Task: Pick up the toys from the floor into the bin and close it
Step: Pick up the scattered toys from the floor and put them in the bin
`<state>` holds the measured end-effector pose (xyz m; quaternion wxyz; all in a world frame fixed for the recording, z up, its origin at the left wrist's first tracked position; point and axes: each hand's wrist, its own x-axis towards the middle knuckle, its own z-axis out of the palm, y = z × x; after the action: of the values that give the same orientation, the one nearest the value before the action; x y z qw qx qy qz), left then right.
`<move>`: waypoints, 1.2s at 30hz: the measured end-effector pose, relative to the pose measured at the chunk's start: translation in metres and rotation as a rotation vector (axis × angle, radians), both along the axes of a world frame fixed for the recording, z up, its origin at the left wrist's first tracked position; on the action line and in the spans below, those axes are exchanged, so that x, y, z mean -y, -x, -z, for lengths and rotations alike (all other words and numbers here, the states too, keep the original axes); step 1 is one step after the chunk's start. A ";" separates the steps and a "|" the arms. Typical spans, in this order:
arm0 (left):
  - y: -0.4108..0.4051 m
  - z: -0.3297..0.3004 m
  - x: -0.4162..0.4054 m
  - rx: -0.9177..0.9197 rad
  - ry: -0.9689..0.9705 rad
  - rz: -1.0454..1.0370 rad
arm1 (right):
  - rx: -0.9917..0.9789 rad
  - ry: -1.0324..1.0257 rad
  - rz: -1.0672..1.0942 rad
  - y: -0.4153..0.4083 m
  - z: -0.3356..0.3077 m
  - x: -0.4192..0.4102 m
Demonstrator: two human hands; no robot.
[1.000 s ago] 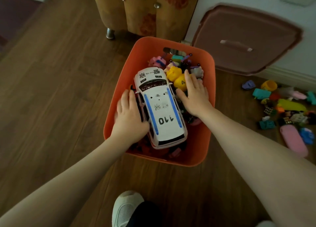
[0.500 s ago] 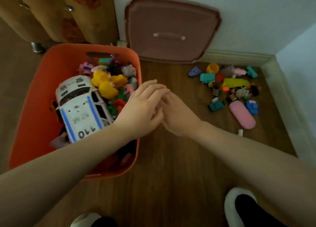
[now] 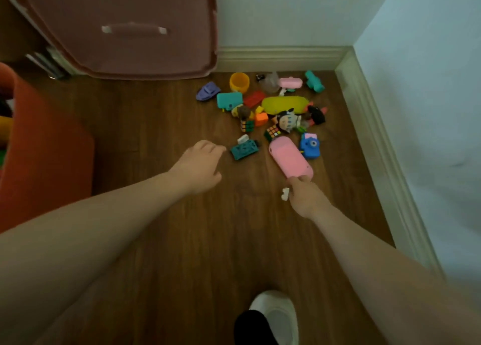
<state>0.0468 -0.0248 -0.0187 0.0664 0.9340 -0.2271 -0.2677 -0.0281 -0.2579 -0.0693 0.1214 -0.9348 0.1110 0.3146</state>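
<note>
While our hands reach toward the toy pile

Our right hand (image 3: 305,199) touches the pink case (image 3: 290,158); left hand (image 3: 200,166) hangs relaxed beside it; no writing legible.

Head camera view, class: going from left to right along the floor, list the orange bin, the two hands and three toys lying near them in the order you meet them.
Orange plastic bin → left hand → teal toy tank → small white toy piece → right hand → blue toy camera.

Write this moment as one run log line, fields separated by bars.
left hand open, near teal toy | right hand touching pink toy | lid off
</note>
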 end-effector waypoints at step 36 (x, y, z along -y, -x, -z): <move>-0.044 0.114 0.106 0.135 -0.029 -0.255 | 0.136 -0.015 0.001 -0.089 0.054 0.024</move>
<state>0.0908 -0.1303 -0.1330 0.0710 0.9720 -0.1065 -0.1969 0.0605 -0.2815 -0.1228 0.1360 -0.9531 0.1004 0.2510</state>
